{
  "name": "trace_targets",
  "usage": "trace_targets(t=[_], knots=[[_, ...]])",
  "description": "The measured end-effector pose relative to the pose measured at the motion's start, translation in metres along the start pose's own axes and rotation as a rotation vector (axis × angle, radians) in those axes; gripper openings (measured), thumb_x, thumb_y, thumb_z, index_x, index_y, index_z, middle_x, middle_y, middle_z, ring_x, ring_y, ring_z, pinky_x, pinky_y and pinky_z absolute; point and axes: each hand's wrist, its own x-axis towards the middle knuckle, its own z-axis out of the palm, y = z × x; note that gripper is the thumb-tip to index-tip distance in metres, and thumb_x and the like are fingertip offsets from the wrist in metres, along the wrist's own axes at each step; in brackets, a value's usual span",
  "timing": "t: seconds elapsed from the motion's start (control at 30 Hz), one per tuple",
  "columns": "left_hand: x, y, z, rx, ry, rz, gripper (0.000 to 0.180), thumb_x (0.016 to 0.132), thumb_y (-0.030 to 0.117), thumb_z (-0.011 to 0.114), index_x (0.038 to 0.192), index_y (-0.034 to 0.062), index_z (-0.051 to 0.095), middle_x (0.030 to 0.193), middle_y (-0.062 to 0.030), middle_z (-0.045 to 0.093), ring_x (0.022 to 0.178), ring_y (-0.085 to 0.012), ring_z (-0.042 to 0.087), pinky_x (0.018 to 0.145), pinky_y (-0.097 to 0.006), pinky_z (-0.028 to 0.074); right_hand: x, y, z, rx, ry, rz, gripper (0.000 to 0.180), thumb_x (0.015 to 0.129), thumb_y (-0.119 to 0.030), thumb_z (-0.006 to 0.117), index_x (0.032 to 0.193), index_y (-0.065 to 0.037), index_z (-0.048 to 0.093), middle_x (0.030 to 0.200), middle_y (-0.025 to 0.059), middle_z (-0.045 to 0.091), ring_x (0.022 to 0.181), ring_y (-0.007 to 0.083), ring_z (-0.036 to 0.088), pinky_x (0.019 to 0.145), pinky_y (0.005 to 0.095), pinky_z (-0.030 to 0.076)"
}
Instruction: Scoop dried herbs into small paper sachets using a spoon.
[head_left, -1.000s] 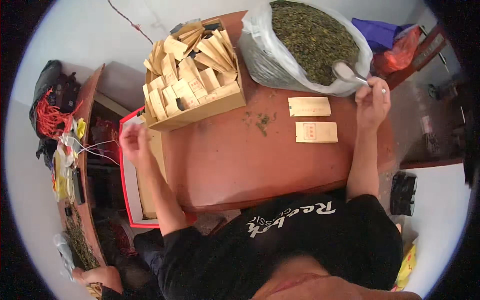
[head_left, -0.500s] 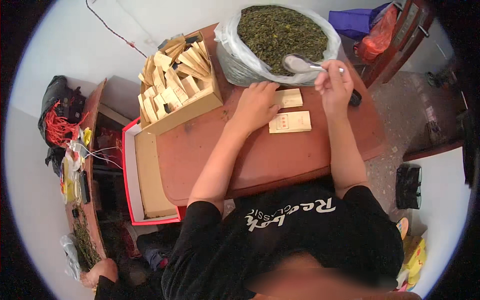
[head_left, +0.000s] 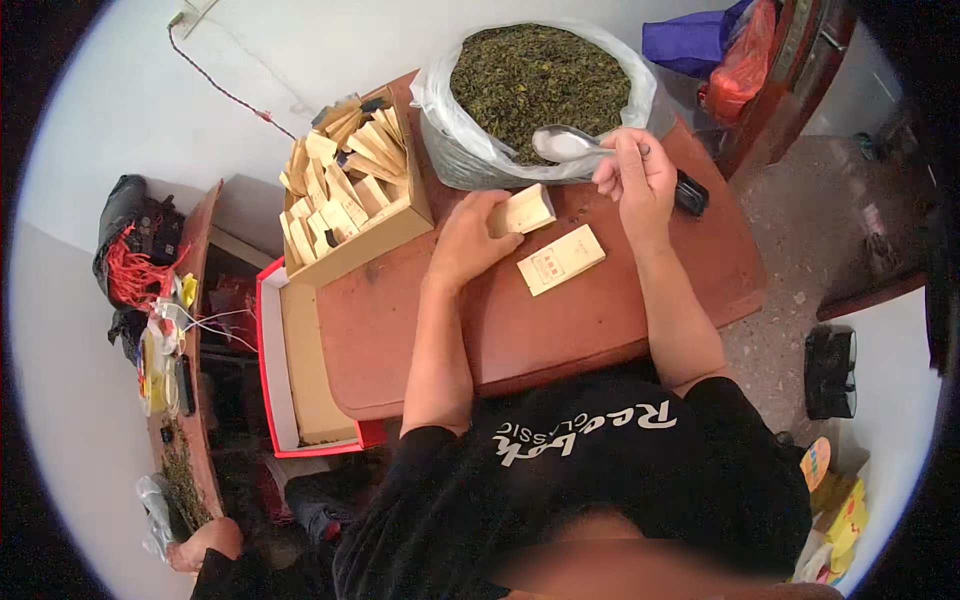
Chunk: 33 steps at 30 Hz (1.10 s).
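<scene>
My left hand (head_left: 468,243) is closed around a small tan paper packet (head_left: 528,210), thumb on the near side and fingers on the far side; the packet's right end looks open. In my right hand (head_left: 642,182) is a metal spoon (head_left: 562,146), gripped by its handle. The spoon's bowl points left, over the near edge of a white plastic bag (head_left: 437,125) full of dried dark green leaves (head_left: 535,75). I cannot make out anything in the bowl. Another flat tan packet (head_left: 562,260) lies on the table between my hands, nearer to me.
A cardboard box (head_left: 390,228) crammed with tan packets stands on the table's left. Below it is a red-rimmed shallow box (head_left: 268,370). A black object (head_left: 690,193) lies on the reddish-brown table (head_left: 400,350) beside my right hand. Another person's hand (head_left: 207,545) shows lower left.
My left hand has drawn back left and now grips the packet it was resting over, tilting it up. My right hand and spoon have shifted slightly left. The view has also shifted a little.
</scene>
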Motion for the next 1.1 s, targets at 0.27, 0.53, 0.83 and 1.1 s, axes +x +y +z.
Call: trace_targets(t=[0.27,0.53,0.83,1.1], knots=[[-0.01,0.0,-0.002,-0.476,0.216,-0.077,0.053,0.073,0.005,0.077,0.122,0.0036,0.056,0.115,-0.0085,0.057,0.109,-0.0205,0.06,0.092,-0.034,0.051,-0.015,-0.001,0.008,-0.239,-0.177,-0.239,0.021,0.104,-0.016,0.05,0.1,0.0,0.063,0.069,0.0022,0.064,0.061,0.0048,0.057,0.056,0.0192,0.046],[-0.011,0.0,0.006,-0.376,0.248,-0.055,0.052,0.073,0.007,0.075,0.12,0.003,0.054,0.116,-0.0113,0.056,0.106,-0.0233,0.061,0.093,-0.034,0.052,-0.016,-0.006,0.012,-0.457,-0.407,-0.448,0.018,0.101,-0.011,0.051,0.098,0.001,0.065,0.067,0.0041,0.064,0.059,0.0068,0.059,0.054,0.0224,0.048],[-0.011,0.0,0.005,-0.422,0.124,0.06,0.049,0.073,0.004,0.073,0.119,0.004,0.055,0.127,-0.0107,0.051,0.114,-0.0222,0.057,0.095,-0.034,0.049,0.026,-0.023,-0.017,-0.8,-0.162,-0.372,0.019,0.102,-0.013,0.051,0.11,-0.004,0.066,0.075,0.0055,0.066,0.065,0.0114,0.063,0.061,0.0266,0.05],[0.008,0.025,0.004,-0.331,0.163,0.324,0.054,0.069,0.012,0.072,0.12,0.0063,0.054,0.151,-0.0175,0.039,0.132,-0.0376,0.047,0.105,-0.041,0.042,0.017,-0.029,-0.025,-1.108,-0.36,-0.484,0.011,0.097,-0.015,0.055,0.102,-0.008,0.062,0.084,0.0156,0.068,0.079,0.0358,0.066,0.068,0.0439,0.052]])
